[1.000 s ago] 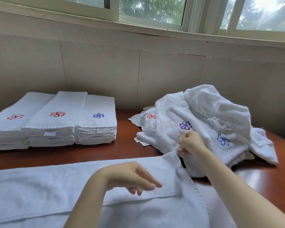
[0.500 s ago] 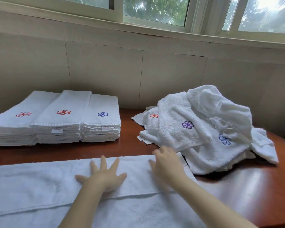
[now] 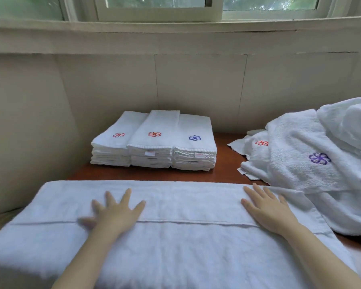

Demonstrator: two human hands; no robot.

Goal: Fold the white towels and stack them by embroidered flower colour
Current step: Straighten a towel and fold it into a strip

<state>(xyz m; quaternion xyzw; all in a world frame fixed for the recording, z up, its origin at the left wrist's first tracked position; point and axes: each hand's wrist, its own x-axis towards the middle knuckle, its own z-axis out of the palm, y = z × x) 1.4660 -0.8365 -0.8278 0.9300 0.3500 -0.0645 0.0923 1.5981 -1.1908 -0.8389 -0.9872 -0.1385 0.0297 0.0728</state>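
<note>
Only open lane I see is bare table [image 3: 225,163] between the folded stacks [image 3: 153,142] far left and the loose pile [image 3: 300,174] on the right. The wall [image 3: 196,86] blocks right behind the stacks, and the pile overlaps the right end of the spread towel [image 3: 186,243].

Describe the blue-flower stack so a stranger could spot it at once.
Against the wall under the window, three folded stacks sit side by side on the brown table. Take the rightmost stack, nearest the unfolded pile. Its top towel bears a blue flower; its neighbours show red.
</note>
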